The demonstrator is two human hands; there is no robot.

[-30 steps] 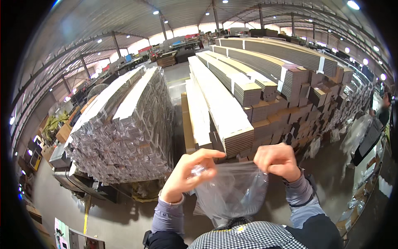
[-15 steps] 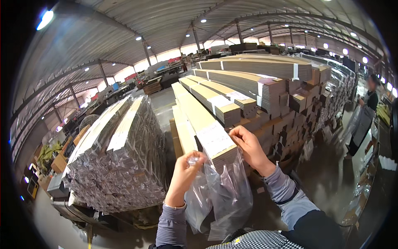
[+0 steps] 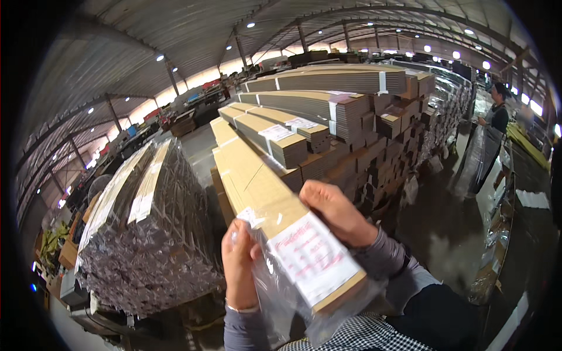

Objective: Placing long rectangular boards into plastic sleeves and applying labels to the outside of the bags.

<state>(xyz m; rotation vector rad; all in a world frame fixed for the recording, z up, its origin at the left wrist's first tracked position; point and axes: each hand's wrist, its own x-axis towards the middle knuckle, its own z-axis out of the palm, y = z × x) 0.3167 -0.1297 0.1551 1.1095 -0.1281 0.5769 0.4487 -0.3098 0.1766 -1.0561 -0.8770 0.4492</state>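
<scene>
Left of both hands, under the ribbed metal roof (image 3: 140, 35), I see a stack (image 3: 149, 257) bundled in shiny film. Nearer, the left hand (image 3: 237, 263) has its fingers closed on a clear bag (image 3: 270, 298). Half a second ago that bag hung around the tip of the long carton (image 3: 254, 181); now it reaches past the white label (image 3: 310, 257), so the near end, between the hands, is sleeved. The right hand (image 3: 336, 210) curls at the carton's right edge; whether it pinches film, I can't tell. Beyond it rise piled cartons (image 3: 363, 131); farther right stands a co-worker (image 3: 497, 117).
</scene>
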